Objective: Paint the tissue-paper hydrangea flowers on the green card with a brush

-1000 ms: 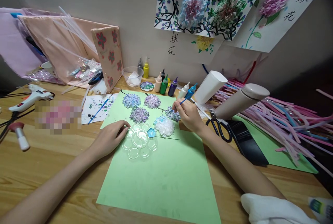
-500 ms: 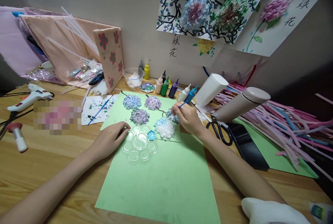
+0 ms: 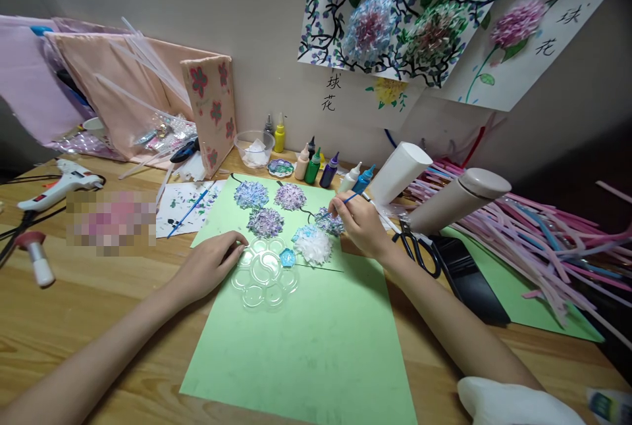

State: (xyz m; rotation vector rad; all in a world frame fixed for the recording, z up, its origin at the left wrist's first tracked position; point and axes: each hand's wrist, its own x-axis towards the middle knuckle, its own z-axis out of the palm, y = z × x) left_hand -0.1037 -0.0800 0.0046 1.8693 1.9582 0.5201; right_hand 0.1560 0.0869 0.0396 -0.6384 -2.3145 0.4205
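Observation:
My right hand (image 3: 363,221) is closed around a thin blue paintbrush (image 3: 354,196), whose tip points down-left over the small purple-blue flower (image 3: 332,221). Just below lies a fluffy white flower (image 3: 316,247), tinted light blue at its upper left. At the left edge of a clear flower-shaped paint palette (image 3: 254,296), my left hand (image 3: 212,260) rests with its thumb and fingers on the rim. One palette well holds blue paint (image 3: 288,257). Palette and flowers lie on green paper (image 3: 301,352), where several finished-looking blue and purple flowers (image 3: 265,222) sit toward the back.
Paint bottles (image 3: 313,167) stand behind the paper beside a clear bowl (image 3: 253,149). Scissors (image 3: 417,249), a tumbler (image 3: 459,200) and pink strips (image 3: 548,241) are at right. A glue gun (image 3: 59,185) and paint-marked paper (image 3: 185,209) lie at left.
My right hand has shifted slightly right with the paintbrush, uncovering more of the purple-blue flower. My left hand stays at the palette, and the view has tilted a little.

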